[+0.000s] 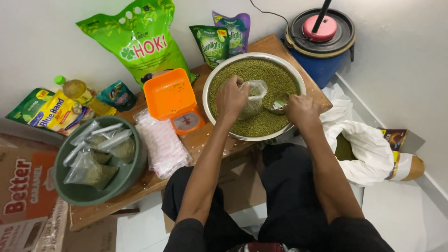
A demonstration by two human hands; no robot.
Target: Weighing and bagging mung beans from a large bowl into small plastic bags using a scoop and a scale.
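Observation:
A wide metal bowl (pixel 210 86) full of green mung beans (pixel 270 77) stands on a low wooden board. My left hand (pixel 231 97) holds a small clear plastic bag (pixel 254 97) open over the beans. My right hand (pixel 301 109) grips a metal scoop (pixel 279 103) whose cup, holding beans, is at the mouth of the bag. Both forearms reach out from my lap over the bowl's near rim.
An orange kitchen scale (pixel 173 99) and a stack of empty plastic bags (pixel 162 144) lie left of the bowl. A green basin (pixel 133 175) holds several filled bags. Pouches, an oil bottle (pixel 84 95), a large green sack (pixel 140 39), cartons, a blue container (pixel 322 44) and a white cloth sack (pixel 368 149) surround the board.

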